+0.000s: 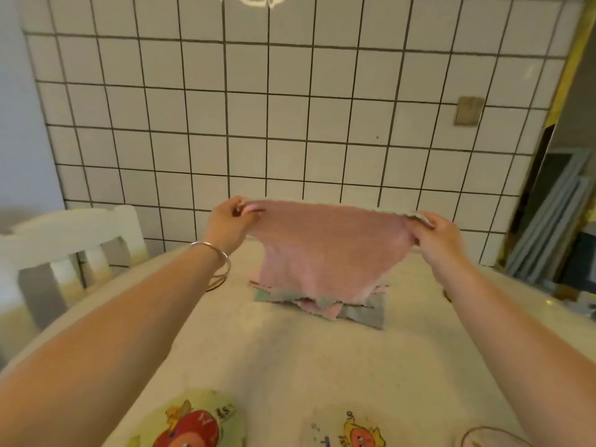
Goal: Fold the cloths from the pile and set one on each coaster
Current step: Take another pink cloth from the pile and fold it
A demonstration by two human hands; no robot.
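Note:
A pink cloth (325, 250) hangs stretched in the air above the table. My left hand (229, 224) pinches its upper left corner and my right hand (435, 233) pinches its upper right corner. Its lower edge droops onto the pile of cloths (364, 312), which lies flat at the far middle of the table and shows pink, grey and pale green layers. Near the front edge lie two printed coasters: a green one with a red cartoon figure (190, 424) and a pale one with a yellow and red figure (358, 430). A third round shape (493, 438) shows at the front right corner.
The cream table (274, 356) stands against a white tiled wall (290, 124). A white wooden chair (71, 246) is at the left. A thin ring-shaped object (216, 283) lies on the table behind my left wrist. Stacked panels (554, 221) lean at the far right.

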